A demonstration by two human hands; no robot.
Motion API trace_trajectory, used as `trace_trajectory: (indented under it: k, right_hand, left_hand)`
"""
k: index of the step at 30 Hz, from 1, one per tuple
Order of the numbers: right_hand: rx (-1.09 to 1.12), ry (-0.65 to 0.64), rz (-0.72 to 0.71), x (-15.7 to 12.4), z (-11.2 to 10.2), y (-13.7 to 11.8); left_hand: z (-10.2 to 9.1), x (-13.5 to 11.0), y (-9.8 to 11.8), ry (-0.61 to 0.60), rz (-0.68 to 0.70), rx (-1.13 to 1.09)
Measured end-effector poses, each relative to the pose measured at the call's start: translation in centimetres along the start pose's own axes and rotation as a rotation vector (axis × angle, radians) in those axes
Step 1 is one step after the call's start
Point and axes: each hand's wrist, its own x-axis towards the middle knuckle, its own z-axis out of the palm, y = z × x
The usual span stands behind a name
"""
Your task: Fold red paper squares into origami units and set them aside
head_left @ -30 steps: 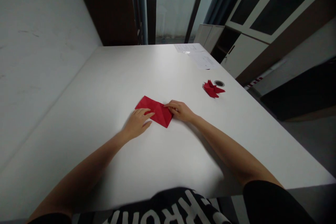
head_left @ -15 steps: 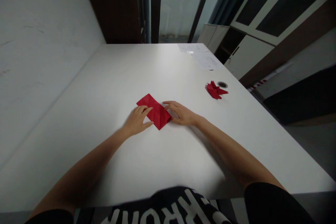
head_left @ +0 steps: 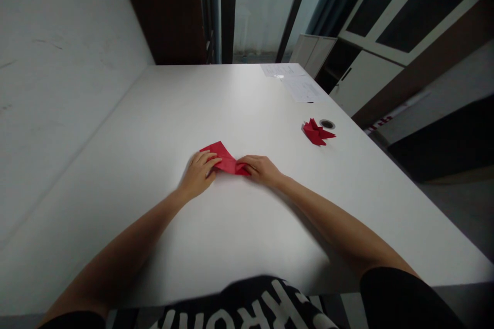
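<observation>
A sheet of red origami paper [head_left: 226, 159] lies folded on the white table [head_left: 162, 113] in front of me, now narrowed into a creased, pointed shape. My left hand [head_left: 198, 175] holds its lower-left part, with the fingers curled over the paper. My right hand [head_left: 260, 169] grips the right tip between its fingers and thumb. Parts of the paper are hidden under both hands. To the right sits a spiky folded red paper figure [head_left: 317, 132], out of reach of neither hand's fingers but not touching them.
Printed white sheets [head_left: 295, 82] lie at the far end of the table. A round black cable grommet [head_left: 327, 124] is set in the tabletop beside the red figure. A wall runs along the left side, and a white cabinet [head_left: 365, 82] stands beyond the right edge.
The red paper has been folded narrower, from a wide rectangle to a pointed shape. My hands have moved closer together and now hold it. The red figure and loose sheets have stayed put.
</observation>
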Motion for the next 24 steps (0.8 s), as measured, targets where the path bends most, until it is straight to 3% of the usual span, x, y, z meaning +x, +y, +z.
trace_trajectory:
  k: [3,5,8,10,12,15,24]
  right_hand:
    - [0.345,0.083,0.196,0.2,-0.2,-0.6]
    - [0.651,0.09,0.286,0.3,-0.2,-0.5]
    - [1.032,0.128,0.359,0.5,-0.3,-0.1]
    - [1.141,0.2,0.388,0.5,-0.6,0.1]
    - [1.185,0.239,0.398,0.6,-0.9,-0.1]
    - [1.217,0.222,0.385,0.6,-1.3,-0.8]
    - [0.911,0.033,0.396,-0.1,-1.1,-2.9]
  left_hand:
    - [-1.1,0.3,0.6,0.052,-0.059,-0.136]
    - [-2.0,0.3,1.1,0.053,-0.172,-0.297]
    - [-3.0,0.4,2.0,-0.058,-0.392,-0.661]
    - [-3.3,0.5,2.4,-0.172,-0.492,-0.924]
    - [-3.3,0.6,2.8,-0.27,-0.555,-1.106]
    - [-3.0,0.6,3.0,-0.36,-0.612,-1.198]
    - [-2.4,0.6,2.6,-0.449,-0.569,-1.018]
